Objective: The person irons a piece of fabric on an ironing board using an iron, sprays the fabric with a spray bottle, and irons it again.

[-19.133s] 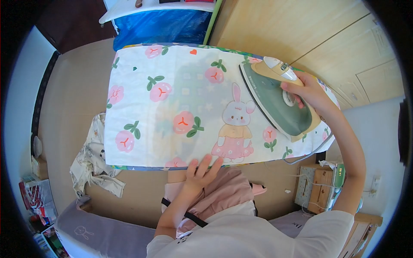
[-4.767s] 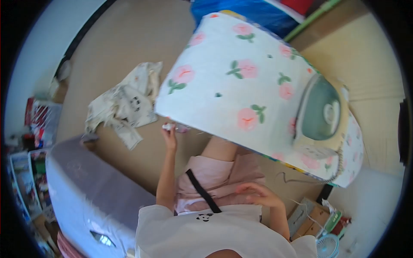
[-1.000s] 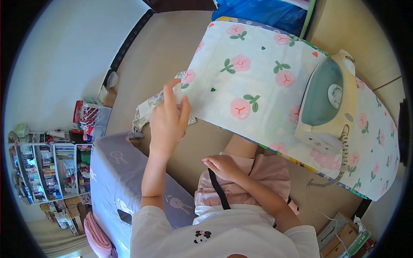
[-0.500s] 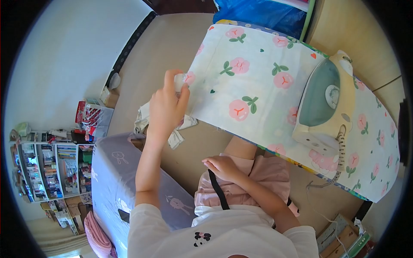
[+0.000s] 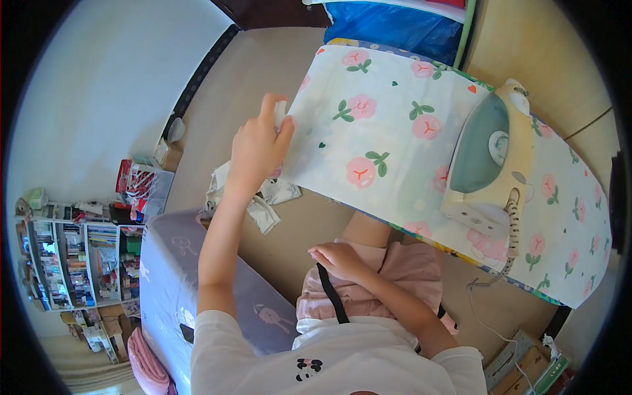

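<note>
My left hand is raised beside the left edge of a white cloth with pink fruit prints. Its fingers are closed around a small white spray bottle, with the index finger over its top; most of the bottle is hidden by the hand. My right hand lies curled in my lap on the pink shorts. A black strap runs up to that hand, whose palm is hidden. On the cloth, to the right, an iron stands with its cord trailing down.
The cloth covers an ironing board. Crumpled pale fabric is on the floor at its left. A bed with a lilac sheet stands at left. Boxes sit lower right. A blue bag is at the far end.
The view has shifted slightly, and the cloth and iron appear a little further left. My left hand still holds the bottle beside the cloth's edge. My right hand stays in my lap.
</note>
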Motion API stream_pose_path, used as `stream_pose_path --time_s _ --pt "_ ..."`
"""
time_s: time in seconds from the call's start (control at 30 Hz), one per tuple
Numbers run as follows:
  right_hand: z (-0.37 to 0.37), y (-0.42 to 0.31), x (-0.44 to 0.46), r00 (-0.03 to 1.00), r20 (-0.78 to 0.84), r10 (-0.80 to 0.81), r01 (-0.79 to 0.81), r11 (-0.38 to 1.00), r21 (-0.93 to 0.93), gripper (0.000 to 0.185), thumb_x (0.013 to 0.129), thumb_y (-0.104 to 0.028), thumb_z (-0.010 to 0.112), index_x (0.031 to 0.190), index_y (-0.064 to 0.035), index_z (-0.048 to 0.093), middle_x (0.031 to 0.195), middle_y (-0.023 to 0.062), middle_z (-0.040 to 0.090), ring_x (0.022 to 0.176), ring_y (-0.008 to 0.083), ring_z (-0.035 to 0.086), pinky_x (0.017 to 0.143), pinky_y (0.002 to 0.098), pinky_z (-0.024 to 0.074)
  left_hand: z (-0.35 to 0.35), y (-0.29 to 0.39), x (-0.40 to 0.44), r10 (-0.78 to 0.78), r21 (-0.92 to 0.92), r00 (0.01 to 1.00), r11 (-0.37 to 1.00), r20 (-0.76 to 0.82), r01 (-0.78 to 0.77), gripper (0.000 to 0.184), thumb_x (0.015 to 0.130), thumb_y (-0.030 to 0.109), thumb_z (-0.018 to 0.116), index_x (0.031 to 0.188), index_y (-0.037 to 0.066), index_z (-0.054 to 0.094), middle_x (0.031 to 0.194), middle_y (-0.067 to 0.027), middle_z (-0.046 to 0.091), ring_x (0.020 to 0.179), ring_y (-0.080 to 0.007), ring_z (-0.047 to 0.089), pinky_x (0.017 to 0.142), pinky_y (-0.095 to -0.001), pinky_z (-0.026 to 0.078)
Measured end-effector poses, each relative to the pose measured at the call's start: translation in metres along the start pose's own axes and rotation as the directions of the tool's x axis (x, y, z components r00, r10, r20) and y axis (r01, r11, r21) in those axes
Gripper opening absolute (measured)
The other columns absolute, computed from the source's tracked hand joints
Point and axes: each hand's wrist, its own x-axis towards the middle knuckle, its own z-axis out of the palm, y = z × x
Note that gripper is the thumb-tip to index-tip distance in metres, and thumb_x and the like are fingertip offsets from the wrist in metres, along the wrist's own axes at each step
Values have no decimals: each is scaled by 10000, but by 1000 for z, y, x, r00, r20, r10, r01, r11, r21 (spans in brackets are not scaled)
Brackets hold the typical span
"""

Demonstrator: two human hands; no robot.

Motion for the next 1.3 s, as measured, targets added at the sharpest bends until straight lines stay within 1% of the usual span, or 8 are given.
stream_pose_path --time_s 0.07,0.27,0.33,0.57,0.63,0.87,1.13,1.3 --pt "-1 0 0 1000 -5 0 0 1000 -3 188 891 -218 483 927 -63 584 843 125 632 750 307 606 636 399 472 0 2 3 30 22 1000 999 -4 -30 292 837 211 513 1110 120 463 523 -143 530 512 -349 549 510 -408 396" --pt "-2 -4 1 1000 -8 3 -2 1000 11 193 893 -222 481 915 -65 590 833 131 629 751 315 603 637 403 469 -2 12 18 -2 10 1000 1000 0 2 289 835 229 507 1098 116 469 537 -157 536 521 -348 551 522 -417 399" --pt "-3 -4 1 1000 -4 2 -2 1000 5 193 893 -224 481 917 -66 590 833 132 628 750 317 602 636 405 468 3 9 23 50 32 999 998 0 -50 295 836 232 502 1107 120 468 557 -160 548 539 -351 561 539 -417 409" --pt "-1 -1 0 1000 1 5 -5 1000 -12 191 891 -224 481 929 -69 586 837 133 626 749 317 602 633 410 468 7 15 32 52 -7 999 999 -1 -52 304 837 234 498 1117 119 466 563 -154 559 568 -339 579 563 -403 424" --pt "1 0 0 1000 2 -2 2 1000 -20 188 889 -222 483 926 -70 587 835 132 626 748 316 602 631 409 469 8 14 37 41 35 999 999 28 -42 303 838 235 497 1116 118 465 566 -155 562 565 -332 580 566 -402 425" --pt "-1 -3 1 1000 -3 -10 10 1000 -24 178 884 -219 491 927 -73 583 821 129 626 733 311 603 624 408 471 12 17 47 54 -5 998 999 13 -54 308 839 244 494 1117 115 467 564 -158 559 558 -322 579 555 -402 421" --pt "-2 -1 0 1000 21 -5 6 999 -34 175 884 -216 489 925 -70 576 812 119 626 729 300 604 617 398 471 22 13 69 110 73 993 992 -38 -108 310 832 244 495 1116 123 470 639 -188 598 619 -349 600 602 -420 448" --pt "-1 0 0 1000 31 4 -3 1000 -29 181 885 -214 484 935 -70 582 827 113 629 749 287 607 638 392 471 22 14 81 112 66 994 992 -11 -111 310 830 244 489 1117 129 470 682 -200 609 664 -371 602 630 -439 452"
